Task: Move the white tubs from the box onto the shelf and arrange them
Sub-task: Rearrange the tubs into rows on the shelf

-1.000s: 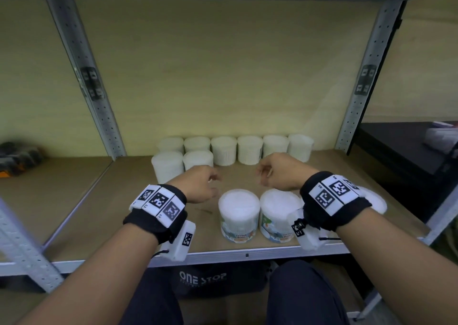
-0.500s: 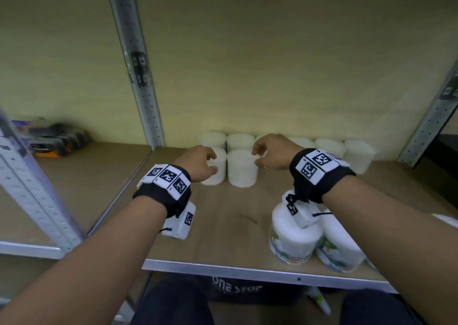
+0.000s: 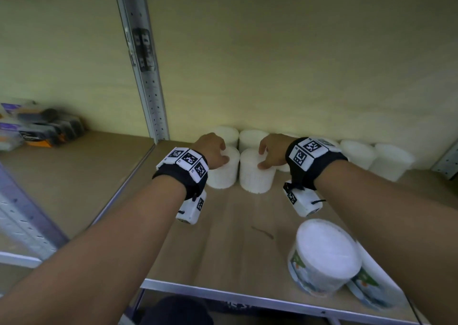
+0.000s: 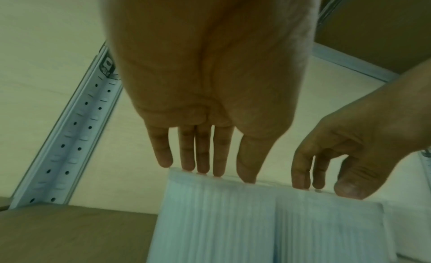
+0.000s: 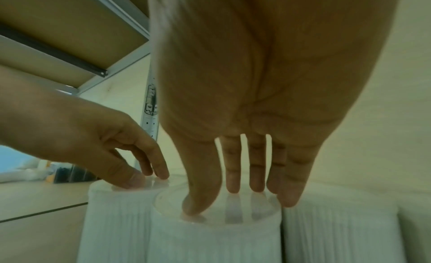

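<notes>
A: What's new? 
B: Both hands have moved in from the shelf [image 3: 243, 228] front. Left hand [image 3: 213, 148], fingers straight, now touches the left front tub [image 3: 223, 173]; right hand [image 3: 271, 151] likewise rests on its neighbour [image 3: 255, 176]. Arranging, I'd judge. 
A: Texture? 
B: Ribbed white cylinders, smooth round lids; labelled tubs [image 3: 324, 257] wait front-right.

Metal shelving bay, wood boards

Pale yellowish back wall [image 3: 272, 64], perforated grey upright [image 3: 146, 76] w/ bracket, wooden board overhead [image 5: 58, 27]; dim greenish light, dark packs [image 3: 42, 131] in the next bay.
</notes>
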